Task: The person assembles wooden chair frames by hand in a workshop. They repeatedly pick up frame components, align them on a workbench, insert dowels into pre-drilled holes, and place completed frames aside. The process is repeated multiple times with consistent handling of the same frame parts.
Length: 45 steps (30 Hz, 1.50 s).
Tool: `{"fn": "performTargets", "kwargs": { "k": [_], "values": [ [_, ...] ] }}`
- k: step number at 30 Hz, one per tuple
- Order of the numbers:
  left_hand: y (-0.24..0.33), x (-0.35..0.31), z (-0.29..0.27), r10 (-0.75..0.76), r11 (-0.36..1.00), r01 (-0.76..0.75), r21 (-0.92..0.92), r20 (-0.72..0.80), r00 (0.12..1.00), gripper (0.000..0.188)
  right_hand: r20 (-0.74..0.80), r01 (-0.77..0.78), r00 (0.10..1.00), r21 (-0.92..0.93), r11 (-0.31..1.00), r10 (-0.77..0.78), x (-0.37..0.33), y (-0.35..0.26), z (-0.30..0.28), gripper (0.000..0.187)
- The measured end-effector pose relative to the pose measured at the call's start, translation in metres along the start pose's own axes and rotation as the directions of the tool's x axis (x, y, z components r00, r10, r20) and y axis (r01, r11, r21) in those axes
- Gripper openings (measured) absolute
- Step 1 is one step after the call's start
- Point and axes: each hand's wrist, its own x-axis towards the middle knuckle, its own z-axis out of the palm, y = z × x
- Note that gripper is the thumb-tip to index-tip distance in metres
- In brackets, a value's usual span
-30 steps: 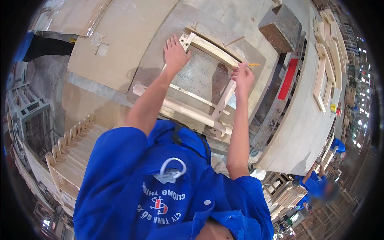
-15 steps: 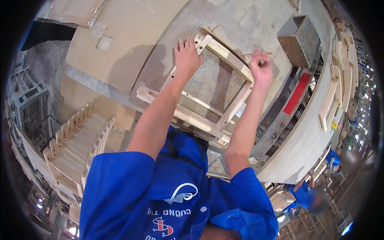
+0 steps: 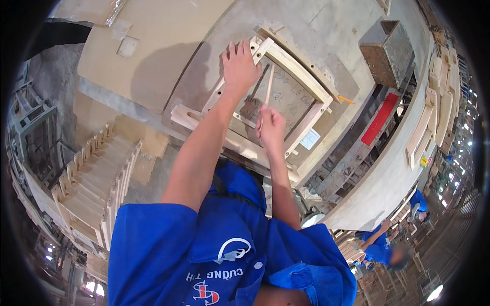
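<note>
This is a woodworking workshop: a pale, rectangular wooden frame [image 3: 298,67] lies at one o'clock; long, pale, shaped wooden pieces [image 3: 432,111] are piled between two and three; pale wooden parts in a close row [image 3: 95,186] stand toward nine; a blue-clad co-worker [image 3: 377,250] is at four.

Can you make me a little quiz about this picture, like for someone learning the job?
1. What does the right grip hold?
A) a hammer
B) a wooden stick
C) a paintbrush

2. True or false: the left grip is on the left side of the wooden frame.

3. Fill in: the long flat strip to the right of the frame is coloured ____.

Key: 1. B; 2. true; 3. red
</note>
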Motion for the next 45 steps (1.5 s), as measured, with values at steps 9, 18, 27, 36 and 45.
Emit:
{"fn": "performTargets", "kwargs": {
  "k": [9, 18, 27, 36, 45],
  "values": [
    [-0.003, 0.002, 0.007, 0.011, 1.000, -0.010, 0.012, -0.034, 0.999, 0.060, -0.004, -0.046, 0.999, 0.093, 0.995, 0.046, 0.007, -0.025, -0.002, 0.028],
    [-0.001, 0.000, 0.002, -0.028, 0.999, 0.029, -0.020, 0.016, 0.999, 0.059, 0.039, -0.049, 0.998, 0.261, 0.964, 0.041, 0.013, -0.026, 0.004, 0.026],
    [0.003, 0.004, -0.001, -0.011, 1.000, 0.011, 0.015, 0.013, 1.000, 0.064, 0.103, 0.000, 0.994, 0.247, 0.969, -0.026, 0.067, 0.052, 0.027, 0.028],
    [0.004, 0.004, 0.000, -0.022, 1.000, 0.022, 0.007, 0.033, 0.999, 0.065, 0.139, 0.052, 0.986, 0.287, 0.956, -0.096, 0.093, 0.051, 0.018, 0.031],
    [0.005, 0.003, -0.001, 0.000, 1.000, 0.001, -0.026, 0.015, 1.000, 0.064, 0.182, 0.034, 0.978, 0.354, 0.935, -0.105, 0.098, 0.058, 0.015, 0.029]
  ]
}}
